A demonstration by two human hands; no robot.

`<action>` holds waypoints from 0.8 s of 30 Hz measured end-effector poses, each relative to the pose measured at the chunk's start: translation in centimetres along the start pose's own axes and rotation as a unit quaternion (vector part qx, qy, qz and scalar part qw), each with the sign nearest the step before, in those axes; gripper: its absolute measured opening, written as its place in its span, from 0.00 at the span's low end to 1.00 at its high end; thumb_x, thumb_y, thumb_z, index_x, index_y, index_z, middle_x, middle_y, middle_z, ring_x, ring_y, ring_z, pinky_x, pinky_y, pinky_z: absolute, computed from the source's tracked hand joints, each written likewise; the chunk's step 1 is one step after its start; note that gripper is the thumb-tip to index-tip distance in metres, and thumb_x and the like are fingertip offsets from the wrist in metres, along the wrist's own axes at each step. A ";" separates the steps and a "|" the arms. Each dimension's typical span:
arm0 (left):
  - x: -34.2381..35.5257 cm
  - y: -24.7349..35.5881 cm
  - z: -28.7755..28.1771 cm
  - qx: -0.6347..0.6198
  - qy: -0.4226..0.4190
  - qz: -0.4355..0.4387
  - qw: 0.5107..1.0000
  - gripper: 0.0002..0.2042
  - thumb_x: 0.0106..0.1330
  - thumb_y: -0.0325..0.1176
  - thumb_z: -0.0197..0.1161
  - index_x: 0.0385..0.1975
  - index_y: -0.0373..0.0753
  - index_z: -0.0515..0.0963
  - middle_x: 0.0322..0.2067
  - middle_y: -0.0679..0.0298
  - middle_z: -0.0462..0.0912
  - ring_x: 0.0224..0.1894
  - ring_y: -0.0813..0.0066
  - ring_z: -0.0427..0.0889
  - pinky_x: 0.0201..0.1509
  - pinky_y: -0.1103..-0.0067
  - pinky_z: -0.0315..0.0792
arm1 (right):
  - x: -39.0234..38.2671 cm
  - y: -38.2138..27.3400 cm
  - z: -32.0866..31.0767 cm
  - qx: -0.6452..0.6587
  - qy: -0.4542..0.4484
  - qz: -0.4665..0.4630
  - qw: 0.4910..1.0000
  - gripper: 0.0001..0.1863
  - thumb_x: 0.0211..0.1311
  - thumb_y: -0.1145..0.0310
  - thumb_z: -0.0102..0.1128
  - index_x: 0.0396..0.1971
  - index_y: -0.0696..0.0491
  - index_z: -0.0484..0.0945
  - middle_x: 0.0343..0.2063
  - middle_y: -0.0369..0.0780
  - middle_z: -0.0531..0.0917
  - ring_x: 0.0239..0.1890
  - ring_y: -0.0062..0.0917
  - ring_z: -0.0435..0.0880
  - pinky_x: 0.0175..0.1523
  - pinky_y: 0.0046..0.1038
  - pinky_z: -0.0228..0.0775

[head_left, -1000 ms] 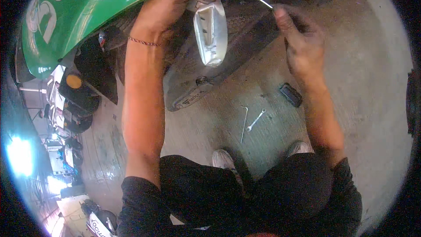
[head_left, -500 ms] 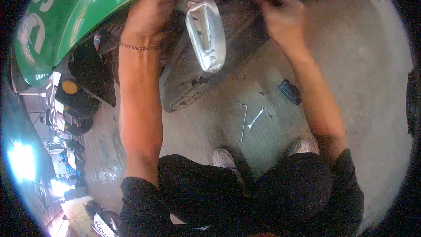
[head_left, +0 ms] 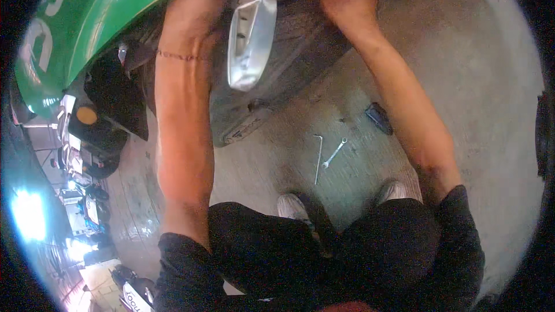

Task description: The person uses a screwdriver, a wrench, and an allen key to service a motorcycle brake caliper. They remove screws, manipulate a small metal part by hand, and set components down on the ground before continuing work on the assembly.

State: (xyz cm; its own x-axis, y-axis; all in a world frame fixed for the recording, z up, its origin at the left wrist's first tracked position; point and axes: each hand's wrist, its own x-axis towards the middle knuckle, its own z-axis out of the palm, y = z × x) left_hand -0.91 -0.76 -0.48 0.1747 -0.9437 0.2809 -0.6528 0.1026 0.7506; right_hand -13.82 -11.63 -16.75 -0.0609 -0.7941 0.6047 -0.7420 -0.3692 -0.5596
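Observation:
A silver metal arm with a long slot [head_left: 252,43] hangs below the dark underside of a green-panelled motorbike or scooter [head_left: 124,8]. My left hand [head_left: 202,1] reaches up just left of the arm's upper end, its fingers hidden behind the bodywork and the wrist. To the right, my right hand [head_left: 351,4] is raised to the lower edge of the dark bodywork. Its fingers are out of sight and the hand is slightly smeared, so what it touches cannot be made out. A combination wrench [head_left: 335,153] and a thin L-shaped hex key [head_left: 318,159] lie on the floor beneath.
A small dark rectangular object [head_left: 378,118] rests on the concrete floor [head_left: 480,121] beside my right forearm. A dark flat piece [head_left: 245,127] lies below the silver arm. More parked two-wheelers [head_left: 92,208] stand at the far left. My shoes [head_left: 292,206] are near the tools.
The lower end of the silver arm has swung left. My right hand has moved left and slightly up, and my left hand has shifted a little. The tools on the floor stay put.

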 end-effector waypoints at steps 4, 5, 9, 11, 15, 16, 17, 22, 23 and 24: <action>1.2 -2.3 -1.2 -0.046 -0.087 0.007 0.995 0.12 0.60 0.24 0.54 0.43 0.32 0.79 0.41 0.58 0.81 0.42 0.73 0.78 0.51 0.81 0.69 | -0.8 -0.2 -2.5 0.112 0.051 -0.034 0.992 0.18 0.51 0.53 0.56 0.26 0.54 0.82 0.26 0.49 0.82 0.31 0.47 0.80 0.39 0.42 0.72; 1.3 -2.8 -1.6 -0.056 -0.097 0.006 0.994 0.12 0.60 0.24 0.54 0.43 0.32 0.79 0.41 0.58 0.81 0.43 0.73 0.78 0.51 0.81 0.69 | -1.4 -0.5 -4.0 0.244 0.103 -0.056 0.963 0.18 0.52 0.54 0.58 0.26 0.55 0.81 0.28 0.49 0.82 0.33 0.47 0.80 0.40 0.40 0.72; 0.9 -2.7 -1.6 -0.073 -0.117 0.002 0.990 0.13 0.60 0.25 0.54 0.43 0.33 0.79 0.41 0.58 0.81 0.43 0.73 0.78 0.51 0.81 0.69 | -4.9 -0.9 -8.1 0.239 0.149 -0.012 0.960 0.16 0.54 0.57 0.62 0.29 0.57 0.80 0.30 0.48 0.82 0.35 0.41 0.81 0.42 0.35 0.71; 1.1 -2.7 -1.3 -0.065 -0.123 -0.009 0.990 0.13 0.60 0.25 0.54 0.43 0.33 0.79 0.41 0.58 0.81 0.43 0.73 0.78 0.51 0.81 0.69 | -5.9 -1.6 -10.3 0.344 0.090 0.032 0.934 0.17 0.55 0.57 0.63 0.31 0.58 0.80 0.32 0.44 0.82 0.35 0.33 0.80 0.43 0.29 0.69; 1.6 -3.8 -1.9 -0.055 -0.132 -0.007 0.990 0.13 0.60 0.25 0.54 0.44 0.35 0.79 0.41 0.59 0.81 0.43 0.73 0.78 0.52 0.81 0.68 | -5.7 -2.6 -12.6 0.375 0.084 0.037 0.923 0.17 0.56 0.57 0.63 0.31 0.59 0.80 0.28 0.41 0.81 0.33 0.25 0.79 0.42 0.25 0.69; 1.8 -4.4 -2.2 -0.066 -0.135 0.006 0.989 0.13 0.60 0.25 0.54 0.44 0.36 0.79 0.41 0.60 0.81 0.43 0.73 0.78 0.52 0.81 0.68 | -5.6 -2.7 -13.3 0.383 0.045 0.053 0.921 0.18 0.56 0.56 0.63 0.31 0.59 0.80 0.26 0.40 0.81 0.33 0.24 0.79 0.42 0.24 0.68; 2.0 -5.0 -2.5 -0.089 -0.142 0.029 0.986 0.14 0.60 0.26 0.54 0.45 0.38 0.79 0.42 0.61 0.82 0.43 0.72 0.78 0.52 0.81 0.68 | -5.5 -2.7 -13.6 0.391 0.006 0.068 0.918 0.20 0.55 0.54 0.63 0.30 0.59 0.80 0.25 0.39 0.81 0.32 0.22 0.78 0.41 0.23 0.68; 2.0 -4.3 -2.2 -0.019 -0.138 0.009 0.990 0.14 0.60 0.25 0.53 0.45 0.36 0.78 0.42 0.60 0.81 0.44 0.71 0.78 0.52 0.79 0.69 | -5.3 -2.0 -13.8 0.422 -0.007 0.122 0.898 0.22 0.54 0.52 0.64 0.30 0.59 0.81 0.26 0.39 0.82 0.30 0.21 0.77 0.41 0.22 0.68; 2.0 -4.5 -2.3 0.022 -0.128 0.024 0.991 0.14 0.60 0.25 0.53 0.44 0.35 0.79 0.42 0.60 0.81 0.44 0.71 0.78 0.52 0.79 0.69 | -5.3 -2.2 -13.9 0.441 -0.016 0.143 0.886 0.23 0.53 0.51 0.64 0.31 0.59 0.82 0.26 0.38 0.82 0.29 0.21 0.77 0.41 0.22 0.68; 1.8 -3.9 -2.1 0.062 -0.119 0.038 0.990 0.14 0.60 0.25 0.52 0.44 0.35 0.79 0.42 0.59 0.81 0.45 0.71 0.78 0.52 0.78 0.69 | -5.4 -2.1 -13.8 0.441 -0.015 0.144 0.886 0.23 0.53 0.51 0.64 0.31 0.59 0.82 0.26 0.38 0.82 0.29 0.21 0.77 0.41 0.22 0.68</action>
State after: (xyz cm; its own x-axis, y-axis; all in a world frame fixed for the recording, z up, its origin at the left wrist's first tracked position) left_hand 3.51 -2.24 -1.68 -0.0476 -0.9838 0.1729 -0.7459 0.1501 0.6489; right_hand -21.19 0.11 -11.02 -0.1346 -0.9244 0.3568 0.1113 -0.3719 -0.9216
